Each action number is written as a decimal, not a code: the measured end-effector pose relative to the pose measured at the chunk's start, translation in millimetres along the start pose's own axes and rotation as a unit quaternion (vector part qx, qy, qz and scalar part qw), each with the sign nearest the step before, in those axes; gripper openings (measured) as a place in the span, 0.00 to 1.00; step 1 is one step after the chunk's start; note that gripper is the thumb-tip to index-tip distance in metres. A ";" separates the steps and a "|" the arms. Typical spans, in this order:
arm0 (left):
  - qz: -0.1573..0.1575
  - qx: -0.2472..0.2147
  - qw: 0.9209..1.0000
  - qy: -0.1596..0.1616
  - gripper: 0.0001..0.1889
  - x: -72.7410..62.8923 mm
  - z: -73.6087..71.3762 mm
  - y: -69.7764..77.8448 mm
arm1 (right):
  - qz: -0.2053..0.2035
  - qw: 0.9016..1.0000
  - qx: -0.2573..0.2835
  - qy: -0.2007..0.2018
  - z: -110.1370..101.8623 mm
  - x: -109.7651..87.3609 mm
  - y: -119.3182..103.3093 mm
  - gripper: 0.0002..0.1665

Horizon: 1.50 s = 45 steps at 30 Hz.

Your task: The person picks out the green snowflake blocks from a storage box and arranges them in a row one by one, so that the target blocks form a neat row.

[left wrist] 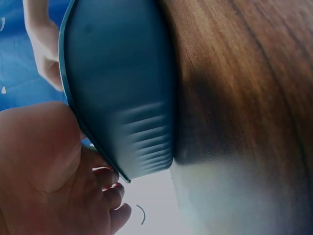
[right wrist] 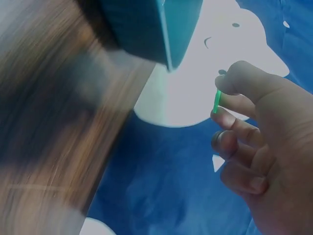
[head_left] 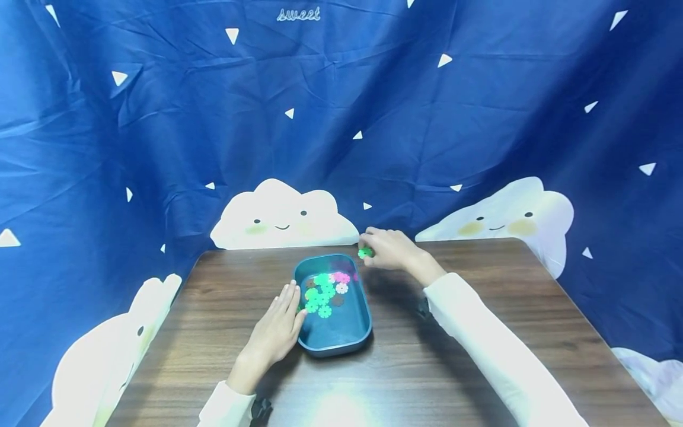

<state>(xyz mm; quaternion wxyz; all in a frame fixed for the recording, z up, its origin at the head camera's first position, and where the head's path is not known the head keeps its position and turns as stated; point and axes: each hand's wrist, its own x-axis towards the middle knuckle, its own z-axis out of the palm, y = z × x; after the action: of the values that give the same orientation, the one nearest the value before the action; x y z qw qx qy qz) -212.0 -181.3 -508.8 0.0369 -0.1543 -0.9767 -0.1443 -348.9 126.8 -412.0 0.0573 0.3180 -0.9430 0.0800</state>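
Note:
A blue-teal rectangular tray [head_left: 333, 344] stands on the table with several flower-shaped plastic discs [head_left: 324, 295] inside, mostly green, a few pink, white and brown. My left hand [head_left: 277, 323] rests along the tray's left rim, fingers stretched forward and thumb at the edge. In the left wrist view the palm lies over the rim beside the tray's ribbed outer wall [left wrist: 120, 78]. Beyond the tray's far right corner, my right hand [head_left: 391, 249] pinches a green flower-shaped disc [head_left: 365, 253] between thumb and fingers. The right wrist view shows that disc [right wrist: 217, 101] edge-on.
The brown wood-grain table [head_left: 453, 350] runs back to a blue curtain [head_left: 341, 118] printed with white clouds and triangles. The right hand is near the table's far edge, close to the curtain. A bright glare patch [head_left: 339, 409] lies on the table in front of the tray.

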 end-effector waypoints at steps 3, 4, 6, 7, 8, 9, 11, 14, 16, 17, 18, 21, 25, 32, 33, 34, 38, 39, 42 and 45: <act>-0.002 -0.002 1.000 -0.004 0.35 -0.9 -0.6 -0.6 | 0.013 1.000 0.006 0.002 -0.3 -9.0 9.6 0.16; -0.003 -0.003 1.000 -0.006 0.35 -1.1 -1.0 -0.7 | 0.018 1.000 0.007 0.002 0.1 -12.0 12.7 0.16; -0.001 -0.003 1.000 -0.006 0.35 -2.0 -1.6 -0.8 | 0.023 1.000 0.010 0.004 1.4 -17.9 18.8 0.16; -0.001 -0.003 1.000 -0.007 0.35 -2.5 -2.2 -0.6 | 0.025 1.000 0.012 0.005 2.3 -20.8 21.6 0.16; 0.001 -0.002 1.000 -0.004 0.35 -2.9 -2.6 -0.6 | 0.026 1.000 0.012 0.008 3.6 -23.6 24.7 0.15; 0.002 -0.002 1.000 -0.002 0.35 -3.2 -2.9 -0.7 | 0.028 0.999 0.013 0.010 5.0 -26.4 27.6 0.15; 0.003 -0.001 1.000 0.000 0.35 -3.8 -3.7 -0.6 | 0.033 0.999 0.017 0.013 8.4 -31.7 32.7 0.15; 0.004 -0.002 1.000 0.004 0.34 -4.0 -4.9 -0.2 | 0.044 0.999 0.022 0.014 14.4 -39.0 39.7 0.15; 0.003 -0.002 1.000 0.002 0.34 -4.0 -5.7 0.2 | 0.055 0.998 0.024 0.012 19.6 -42.7 44.3 0.15; 0.004 -0.002 1.000 0.002 0.34 -4.0 -6.1 0.5 | 0.060 0.998 0.025 0.010 22.5 -43.9 46.7 0.15; 0.004 -0.002 1.000 0.003 0.34 -3.9 -6.3 0.6 | 0.065 0.998 0.026 0.007 25.5 -45.0 49.3 0.15; 0.005 -0.004 1.000 0.001 0.34 -3.9 -6.2 0.5 | 0.079 0.996 0.029 -0.004 36.3 -46.6 57.6 0.14; 0.001 -0.006 1.000 -0.010 0.35 -3.1 -5.1 0.2 | 0.088 0.995 0.034 -0.028 52.6 -48.0 67.8 0.13; 0.000 -0.006 1.000 -0.008 0.35 -1.0 -1.9 -0.3 | 0.100 0.993 0.034 -0.052 73.9 -51.7 75.8 0.14; 0.000 -0.006 1.000 -0.008 0.35 -0.6 -1.8 -0.2 | 0.101 0.993 0.034 -0.053 75.6 -52.1 75.8 0.14; 0.000 -0.006 1.000 -0.009 0.35 -0.3 -1.7 -0.2 | 0.102 0.993 0.033 -0.055 76.9 -52.6 75.6 0.14; 0.000 -0.011 1.000 -0.009 0.35 0.1 -1.5 -0.1 | 0.106 0.992 0.028 -0.066 80.7 -53.9 74.1 0.16; -0.001 -0.011 1.000 -0.010 0.35 -0.2 -1.4 -0.1 | 0.107 0.992 0.028 -0.068 81.7 -53.8 74.2 0.16; -0.002 -0.011 1.000 -0.008 0.35 -0.3 -1.5 -0.1 | 0.101 0.993 0.023 -0.065 82.6 -53.4 75.0 0.17; -0.001 -0.010 1.000 -0.006 0.35 -0.4 -1.7 -0.4 | 0.094 0.994 0.022 -0.056 80.4 -52.0 74.9 0.16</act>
<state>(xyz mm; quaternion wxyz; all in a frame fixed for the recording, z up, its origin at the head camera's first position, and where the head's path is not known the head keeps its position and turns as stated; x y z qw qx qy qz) -211.7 -182.3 -507.3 0.0291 -0.1549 -0.9755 -0.1535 -358.0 201.2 -507.7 -0.0105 0.2331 -0.9684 0.0876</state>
